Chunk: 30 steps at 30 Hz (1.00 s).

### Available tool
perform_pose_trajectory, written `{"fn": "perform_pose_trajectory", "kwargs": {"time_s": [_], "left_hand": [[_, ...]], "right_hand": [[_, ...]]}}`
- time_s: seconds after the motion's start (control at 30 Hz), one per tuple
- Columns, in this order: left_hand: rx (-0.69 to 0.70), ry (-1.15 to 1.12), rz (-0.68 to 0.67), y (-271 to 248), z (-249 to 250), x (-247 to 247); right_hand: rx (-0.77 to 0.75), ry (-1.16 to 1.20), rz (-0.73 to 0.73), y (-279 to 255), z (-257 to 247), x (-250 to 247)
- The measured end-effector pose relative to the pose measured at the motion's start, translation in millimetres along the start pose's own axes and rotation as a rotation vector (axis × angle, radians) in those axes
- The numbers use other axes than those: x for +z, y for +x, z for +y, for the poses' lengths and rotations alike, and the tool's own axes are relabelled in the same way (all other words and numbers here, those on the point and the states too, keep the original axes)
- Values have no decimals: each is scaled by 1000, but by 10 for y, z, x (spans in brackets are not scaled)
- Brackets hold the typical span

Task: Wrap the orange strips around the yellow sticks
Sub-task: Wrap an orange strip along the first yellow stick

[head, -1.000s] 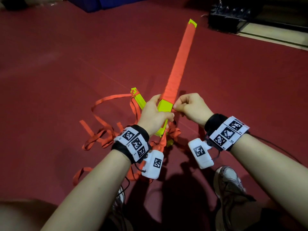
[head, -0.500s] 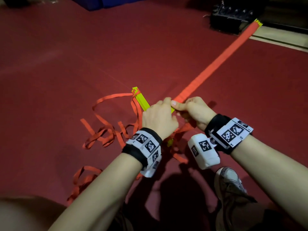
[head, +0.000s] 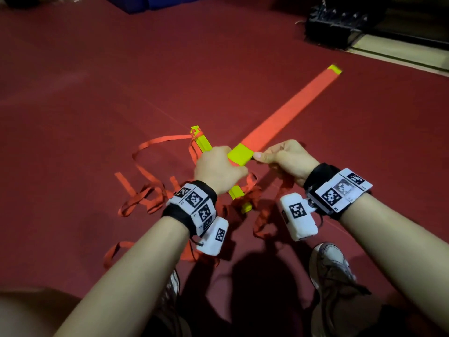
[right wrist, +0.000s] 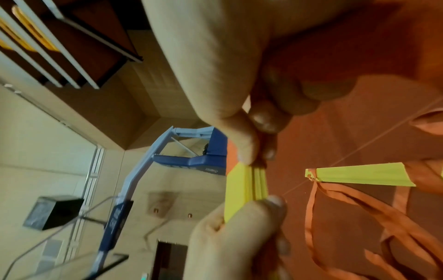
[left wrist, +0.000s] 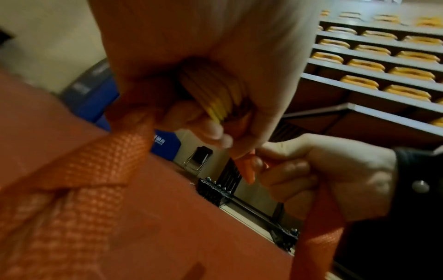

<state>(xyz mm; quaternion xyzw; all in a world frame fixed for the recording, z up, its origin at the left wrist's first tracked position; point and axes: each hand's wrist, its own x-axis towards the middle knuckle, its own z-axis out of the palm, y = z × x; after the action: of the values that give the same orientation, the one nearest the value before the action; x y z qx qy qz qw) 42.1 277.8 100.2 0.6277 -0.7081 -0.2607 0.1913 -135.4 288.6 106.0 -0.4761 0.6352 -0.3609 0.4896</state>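
A long bundle of yellow sticks (head: 239, 155) is held above the red floor, angled up to the right. Most of it is wound in orange strip (head: 289, 110), with a yellow tip (head: 335, 69) at the far end. My left hand (head: 218, 167) grips the bare yellow part; its fingers curl round the sticks (left wrist: 220, 96). My right hand (head: 267, 155) pinches the orange strip (left wrist: 244, 170) at the edge of the wound part, right beside the bundle (right wrist: 244, 187). A second yellow stick (head: 200, 139) lies on the floor among loose orange strips (head: 145, 195).
A black rack (head: 337, 23) stands at the back right beside a pale floor edge (head: 401, 54). A blue mat (head: 145, 2) lies at the far top. My shoes (head: 332, 271) are below the hands. Shelves with orange items (left wrist: 383, 56) show behind.
The bundle's far end swung from pointing steeply up, down towards the far right, then partway back. The bare yellow part, hidden half a second ago, shows again between my hands.
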Motion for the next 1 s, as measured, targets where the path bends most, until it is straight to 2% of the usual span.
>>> {"fn": "perform_pose_trajectory", "kwargs": {"time_s": [0.1,0.17,0.3,0.53,0.6,0.7,0.8,0.9,1.0], "left_hand": [[-3,154,74,-29,0,3],[5,203,86,-60,-10,54],[78,310,97,-89,-22,109],[142,370,108,-82,-3,70],[175,431,140,-75,11,58],[318,639,256,-97,28,65],[363,735,301,-159,60,98],[457,745,356,-182,0,341],[457,640,278,-318,94,445]], "right_hand": [[-25,-156,33,27,87,122],[-16,-232,1,21,148,211],[52,-69,-44,-12,120,234],[131,7,-21,-42,8,148],[118,21,-23,-72,-38,136],[123,74,-65,-78,-73,135],[158,144,-67,-28,-36,166],[248,241,-25,26,76,192],[410,391,-82,55,193,176]]}}
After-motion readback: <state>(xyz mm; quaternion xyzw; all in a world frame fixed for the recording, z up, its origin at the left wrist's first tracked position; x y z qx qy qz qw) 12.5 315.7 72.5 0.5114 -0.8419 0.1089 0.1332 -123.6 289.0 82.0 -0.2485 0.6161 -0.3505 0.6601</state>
